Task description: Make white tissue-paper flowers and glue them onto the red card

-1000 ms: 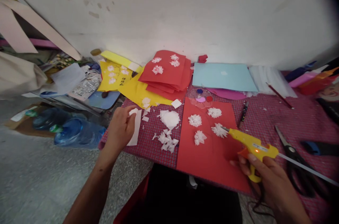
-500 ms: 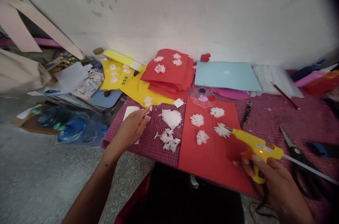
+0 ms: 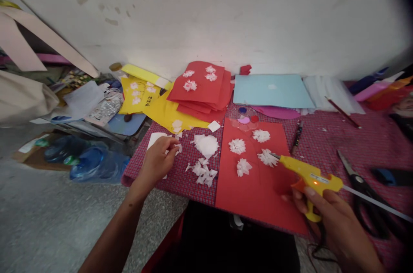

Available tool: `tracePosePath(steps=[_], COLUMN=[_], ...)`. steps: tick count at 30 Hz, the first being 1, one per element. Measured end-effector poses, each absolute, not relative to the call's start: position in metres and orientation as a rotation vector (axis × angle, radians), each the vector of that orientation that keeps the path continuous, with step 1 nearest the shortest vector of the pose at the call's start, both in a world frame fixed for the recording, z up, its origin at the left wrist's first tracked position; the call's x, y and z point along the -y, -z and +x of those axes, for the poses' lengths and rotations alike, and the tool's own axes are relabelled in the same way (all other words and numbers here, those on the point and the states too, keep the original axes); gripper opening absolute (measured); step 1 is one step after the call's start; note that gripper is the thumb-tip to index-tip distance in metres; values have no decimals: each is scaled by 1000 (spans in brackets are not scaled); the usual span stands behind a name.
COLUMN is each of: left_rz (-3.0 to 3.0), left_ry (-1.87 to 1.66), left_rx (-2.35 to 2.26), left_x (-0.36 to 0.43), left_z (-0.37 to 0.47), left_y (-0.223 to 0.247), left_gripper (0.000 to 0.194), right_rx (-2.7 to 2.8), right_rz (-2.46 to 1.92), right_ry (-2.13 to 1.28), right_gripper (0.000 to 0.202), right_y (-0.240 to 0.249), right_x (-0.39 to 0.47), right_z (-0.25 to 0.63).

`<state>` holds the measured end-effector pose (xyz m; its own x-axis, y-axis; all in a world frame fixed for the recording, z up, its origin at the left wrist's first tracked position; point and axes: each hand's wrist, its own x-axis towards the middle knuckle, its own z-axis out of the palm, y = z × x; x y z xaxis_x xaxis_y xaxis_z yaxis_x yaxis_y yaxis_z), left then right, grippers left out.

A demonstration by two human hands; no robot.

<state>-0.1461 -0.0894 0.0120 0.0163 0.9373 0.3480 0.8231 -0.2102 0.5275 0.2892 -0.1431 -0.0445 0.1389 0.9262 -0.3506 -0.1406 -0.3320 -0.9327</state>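
My right hand (image 3: 329, 212) grips a yellow glue gun (image 3: 309, 174), its nozzle at the edge of a white paper flower (image 3: 267, 157) on the red sheet (image 3: 248, 195). Three more white flowers sit on that sheet. My left hand (image 3: 159, 156) hovers over the table's left part, fingers curled, beside small white paper scraps (image 3: 177, 148); whether it pinches a piece is too small to tell. Under it lies a white sheet (image 3: 154, 138). Between my hands are a white paper pile (image 3: 206, 146) and folded white pieces (image 3: 204, 172).
Behind are red sheets with flowers (image 3: 200, 92), yellow paper (image 3: 174, 113), a paint palette (image 3: 245, 119) and a light blue sheet (image 3: 271, 92). Black scissors (image 3: 358, 180), a pen (image 3: 297, 137) and a pencil (image 3: 343, 113) lie at the right.
My left hand has drawn slightly back and its fingers have curled more. The glue gun stays at the same flower. The whole view has shifted a little.
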Motion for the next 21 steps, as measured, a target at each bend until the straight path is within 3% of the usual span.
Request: tracePosePath(steps=[11,21], left_rz=[2170,1399], left_ry=[-877,-1219], left_rx=[-1599,-1440], left_x=[99,126], left_z=[-127,-99], left_y=[-17,-5], left_gripper=[21,23], right_rx=[813,779], right_rz=[-1439,-1391], right_ry=[-1456,-1469], right_gripper=[28,28], right_y=[43,40], right_x=[143,143], right_z=[293,288])
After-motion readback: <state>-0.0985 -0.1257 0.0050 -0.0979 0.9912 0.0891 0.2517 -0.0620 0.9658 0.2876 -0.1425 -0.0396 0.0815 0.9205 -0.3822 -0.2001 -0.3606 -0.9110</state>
